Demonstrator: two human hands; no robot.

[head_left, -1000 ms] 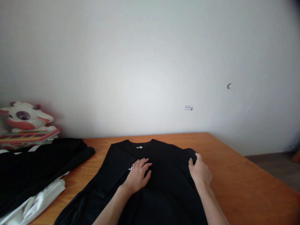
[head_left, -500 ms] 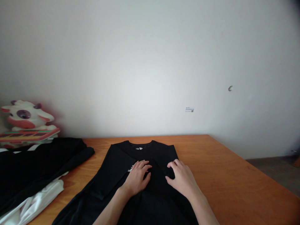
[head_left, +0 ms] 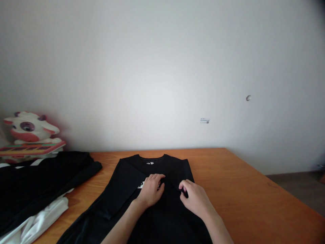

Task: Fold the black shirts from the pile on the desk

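Note:
A black shirt [head_left: 162, 220] lies on the wooden table, its neckline away from me. White print shows inside the collar and, partly covered, on the chest. The left sleeve [head_left: 124, 186] is folded inward over the front. My left hand [head_left: 151, 189] rests palm down on the chest, over part of the print, with its thumb apart from the fingers. Towards the shirt's right side, my right hand [head_left: 191, 196] has its thumb and fingers closed on a bit of black cloth, which looks like the edge of the other folded sleeve.
At the left lie black clothing [head_left: 48, 189] and a white garment [head_left: 43, 220]. Behind them stands a cow-shaped toy with a keyboard [head_left: 33, 147]. The wooden table [head_left: 243, 200] extends to the right and meets a pale wall [head_left: 152, 84] at the back.
My right hand has drawn its thumb and fingers together on the cloth and shifted slightly nearer to me. The left hand stays on the chest, nearly in place. The view has tilted slightly.

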